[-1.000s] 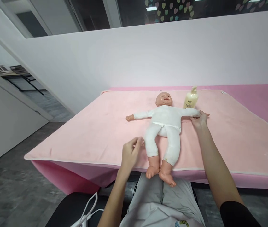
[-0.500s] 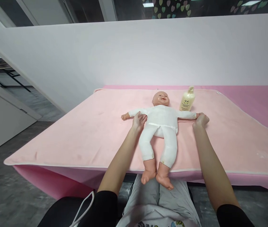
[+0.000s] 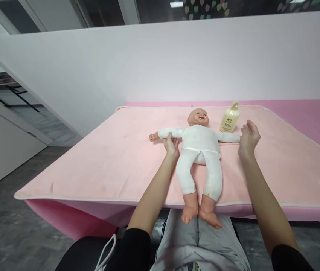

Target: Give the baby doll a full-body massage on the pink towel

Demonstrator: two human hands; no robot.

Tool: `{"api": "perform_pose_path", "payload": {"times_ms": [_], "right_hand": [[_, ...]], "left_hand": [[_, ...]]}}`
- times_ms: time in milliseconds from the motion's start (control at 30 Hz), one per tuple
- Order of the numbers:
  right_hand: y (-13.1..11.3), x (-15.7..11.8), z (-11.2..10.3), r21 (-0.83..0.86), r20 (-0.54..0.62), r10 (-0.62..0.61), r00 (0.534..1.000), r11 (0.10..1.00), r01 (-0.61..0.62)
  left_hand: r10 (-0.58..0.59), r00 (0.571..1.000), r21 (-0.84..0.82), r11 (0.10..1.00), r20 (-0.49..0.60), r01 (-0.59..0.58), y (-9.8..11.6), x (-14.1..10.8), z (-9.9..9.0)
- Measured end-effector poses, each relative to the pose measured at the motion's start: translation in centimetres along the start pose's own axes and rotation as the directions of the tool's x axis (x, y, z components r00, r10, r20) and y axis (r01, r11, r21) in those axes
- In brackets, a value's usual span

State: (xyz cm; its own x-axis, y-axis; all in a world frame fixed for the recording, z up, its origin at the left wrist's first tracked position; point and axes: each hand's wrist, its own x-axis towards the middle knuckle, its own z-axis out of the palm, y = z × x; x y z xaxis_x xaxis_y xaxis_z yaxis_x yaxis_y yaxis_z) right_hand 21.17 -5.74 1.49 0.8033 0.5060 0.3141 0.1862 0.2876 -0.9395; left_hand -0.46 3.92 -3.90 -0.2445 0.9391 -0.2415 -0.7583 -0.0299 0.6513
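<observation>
A baby doll [image 3: 202, 137] with a white cloth body lies face up, its arms stretched out sideways and its feet over the table's near edge. My left hand [image 3: 172, 146] is around the doll's arm on the left, thumb over the white sleeve and fingers at its underside. At the end of the other sleeve, my right hand [image 3: 249, 138] is raised with its fingers loosely bent and apart. It hides the doll's hand there, so I cannot tell whether they touch. Just beyond that sleeve stands a pale yellow pump bottle [image 3: 229, 119].
A light pink blanket [image 3: 98, 162] covers much of the table, over a darker pink cover [image 3: 318, 124]. Behind the table rises a white wall [image 3: 160, 64]. A white cord [image 3: 106, 250] hangs by my left sleeve.
My right hand has let go of the doll's hand and risen slightly, its fingers loosening. My left thumb now lies over the sleeve. The whole view has shifted a little.
</observation>
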Motion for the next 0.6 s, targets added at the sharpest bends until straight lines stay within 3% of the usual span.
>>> {"api": "perform_pose_path", "payload": {"times_ms": [100, 167, 233, 267, 300, 367, 600], "right_hand": [[-3.2, -7.1, -3.3, -0.01, 0.157, -0.253, 0.955, 0.966, 0.257], [-3.4, -12.8, -6.0, -0.118, 0.225, -0.386, 0.895, 0.901, 0.418], [-2.5, -17.8, -8.2, -0.104, 0.309, -0.478, 0.822, 0.842, 0.529], [-1.8, -19.8, -9.0, -0.136, 0.338, -0.443, 0.83, 0.85, 0.509], [-1.2, -21.4, -9.5, -0.212, 0.35, -0.353, 0.868, 0.872, 0.44], [-0.1, -23.2, -9.8, -0.321, 0.357, -0.234, 0.904, 0.879, 0.354], [1.8, -24.8, -9.4, -0.352, 0.303, -0.114, 0.946, 0.909, 0.223]], "left_hand": [[0.014, 0.999, 0.023, 1.0, -0.037, -0.013, 0.1, -0.1, 0.2], [0.047, 0.998, 0.047, 0.998, -0.041, -0.045, 0.2, -0.3, 0.2], [0.093, 0.995, 0.079, 0.993, -0.029, -0.091, 0.3, -0.4, 0.2], [0.119, 0.993, 0.096, 0.989, -0.022, -0.116, 0.3, -0.5, 0.2], [0.148, 0.989, 0.112, 0.983, -0.016, -0.146, 0.3, -0.6, 0.2], [0.212, 0.977, 0.152, 0.966, -0.013, -0.208, 0.3, -0.7, 0.2], [0.365, 0.93, 0.327, 0.875, 0.042, -0.358, 0.9, -0.8, -0.1]]}}
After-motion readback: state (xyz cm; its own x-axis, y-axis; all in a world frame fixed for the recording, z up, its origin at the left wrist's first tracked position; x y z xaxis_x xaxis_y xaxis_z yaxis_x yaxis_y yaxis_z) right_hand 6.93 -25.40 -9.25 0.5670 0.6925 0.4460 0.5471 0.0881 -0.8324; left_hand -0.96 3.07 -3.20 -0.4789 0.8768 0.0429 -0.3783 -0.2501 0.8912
